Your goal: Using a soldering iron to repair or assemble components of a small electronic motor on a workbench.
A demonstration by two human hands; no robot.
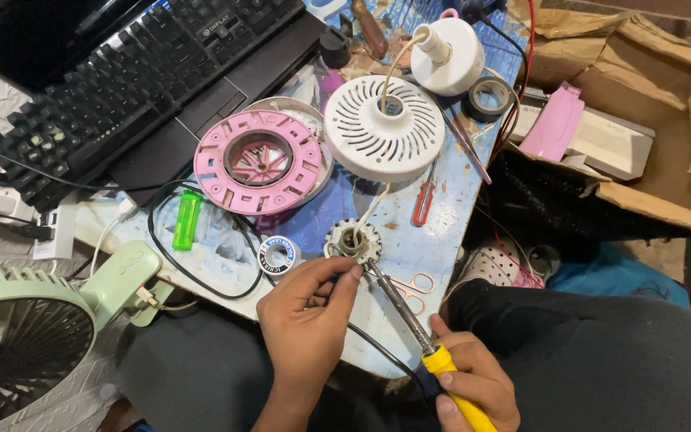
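My right hand [477,382] grips a soldering iron [409,318] by its yellow handle, and the metal tip reaches up to a small round white part [353,240] with a hole in its middle. My left hand [307,320] rests beside that part, thumb and fingertips pinched at its near edge; what they pinch is too small to make out. A white wire runs from the part up to a white vented round cover [384,138]. A small solder spool [279,254] lies just left of my left hand.
A pink round housing [257,162], a green lighter [187,218], a red screwdriver [423,202], small scissors [417,286], a white motor unit [447,54] and a tape roll [488,98] lie on the blue table [441,240]. Black keyboard [137,76] at back left, green fan [33,328] at left, cardboard box [641,104] at right.
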